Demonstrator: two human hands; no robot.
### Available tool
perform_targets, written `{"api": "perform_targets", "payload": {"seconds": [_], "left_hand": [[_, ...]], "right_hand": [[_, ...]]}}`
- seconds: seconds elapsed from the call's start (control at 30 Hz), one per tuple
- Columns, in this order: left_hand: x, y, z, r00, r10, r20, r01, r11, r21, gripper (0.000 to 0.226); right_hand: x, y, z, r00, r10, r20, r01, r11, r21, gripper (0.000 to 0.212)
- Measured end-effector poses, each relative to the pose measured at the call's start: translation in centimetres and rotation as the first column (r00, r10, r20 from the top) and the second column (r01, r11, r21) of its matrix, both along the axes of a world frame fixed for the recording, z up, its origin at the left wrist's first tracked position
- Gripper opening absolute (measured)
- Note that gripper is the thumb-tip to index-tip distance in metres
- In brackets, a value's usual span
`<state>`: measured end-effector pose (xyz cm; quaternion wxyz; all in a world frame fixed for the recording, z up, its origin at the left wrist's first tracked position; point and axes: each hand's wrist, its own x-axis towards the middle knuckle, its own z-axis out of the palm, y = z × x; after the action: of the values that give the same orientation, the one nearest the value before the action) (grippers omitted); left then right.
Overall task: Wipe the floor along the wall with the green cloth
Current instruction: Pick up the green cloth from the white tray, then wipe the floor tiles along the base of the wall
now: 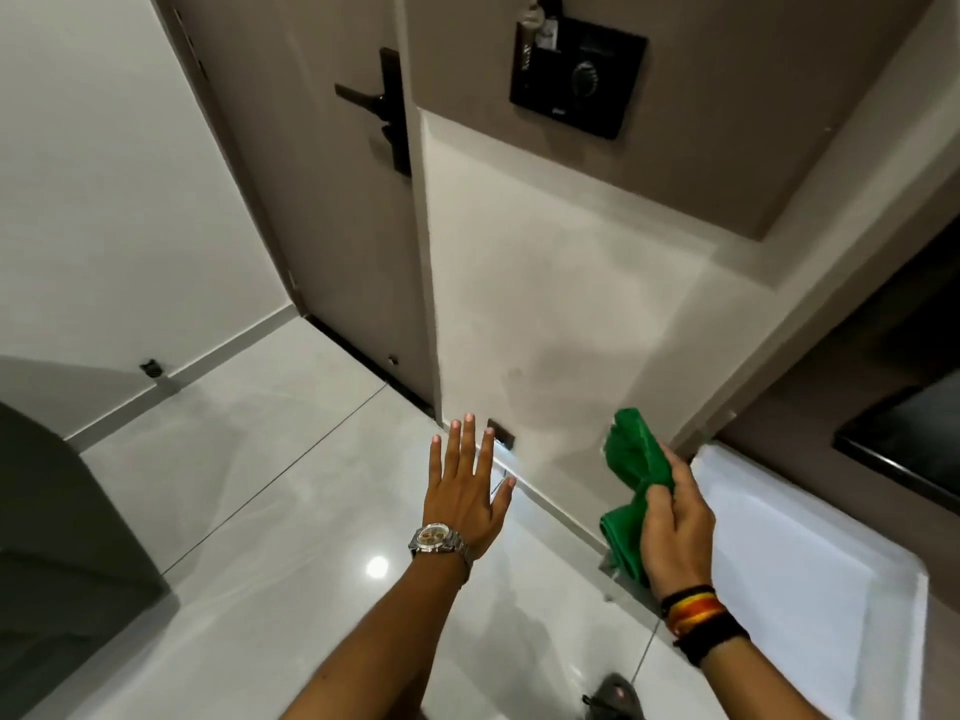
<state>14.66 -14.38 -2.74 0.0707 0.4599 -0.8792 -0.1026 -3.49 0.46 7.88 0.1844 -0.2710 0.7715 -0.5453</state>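
The person's right hand point(675, 517) clutches a bunched green cloth point(631, 485), held above the glossy pale tiled floor point(291, 485) near the base of the off-white wall point(545, 314). The left hand point(465, 491), with a silver metal wristwatch point(439, 543), is spread flat with fingers apart, holding nothing; whether it touches the wall is unclear. A grey-brown door point(322, 200) stands left of the wall.
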Motion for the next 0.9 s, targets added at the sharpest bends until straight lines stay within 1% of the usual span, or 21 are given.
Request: {"api": "perform_targets", "payload": {"seconds": [0.07,0.13,0.23,0.33,0.43,0.5,0.63,0.67,0.8,0.9], "left_hand": [[2.4,-0.9,-1.5,0.998,0.043,0.055,-0.045,0.999,0.031,0.085],[4.3,-1.1,-3.0,0.992,0.087,0.092,-0.093,0.993,0.068,0.08],[6.4,-0.5,-5.7,0.983,0.133,0.13,-0.146,0.984,0.1,0.078],[7.5,0.6,-8.5,0.975,0.177,0.136,-0.197,0.968,0.156,0.078],[7.8,1.3,-13.4,0.963,0.208,0.172,-0.244,0.945,0.219,0.078],[7.8,1.5,-17.3,0.954,0.226,0.195,-0.271,0.93,0.249,0.078],[6.5,1.8,-28.5,0.946,0.244,0.215,-0.307,0.888,0.343,0.085],[6.1,1.7,-31.0,0.947,0.253,0.197,-0.309,0.885,0.35,0.085],[4.2,0.9,-44.1,0.944,0.288,0.163,-0.33,0.863,0.383,0.081],[3.5,-0.5,-52.5,0.948,0.262,0.178,-0.315,0.838,0.445,0.083]], "right_hand": [[1.9,-2.1,-1.6,0.996,0.047,0.07,-0.051,0.997,0.064,0.057],[3.5,-3.8,-3.6,0.986,0.114,0.125,-0.133,0.979,0.152,0.052],[4.6,-5.9,-7.3,0.974,0.134,0.185,-0.183,0.943,0.279,0.047],[4.7,-7.8,-11.9,0.97,0.128,0.208,-0.211,0.868,0.45,0.046],[4.1,-9.0,-18.6,0.956,0.106,0.274,-0.256,0.761,0.597,0.043],[3.4,-9.8,-23.1,0.956,0.074,0.284,-0.253,0.701,0.667,0.042],[2.2,-11.1,-34.9,0.969,0.062,0.241,-0.232,0.579,0.782,0.04],[2.0,-11.4,-37.6,0.968,0.07,0.24,-0.237,0.562,0.793,0.04],[1.0,-13.2,-51.4,0.964,0.147,0.224,-0.267,0.503,0.822,0.041],[0.4,-15.0,-59.8,0.978,0.161,0.134,-0.198,0.511,0.836,0.039]]}}
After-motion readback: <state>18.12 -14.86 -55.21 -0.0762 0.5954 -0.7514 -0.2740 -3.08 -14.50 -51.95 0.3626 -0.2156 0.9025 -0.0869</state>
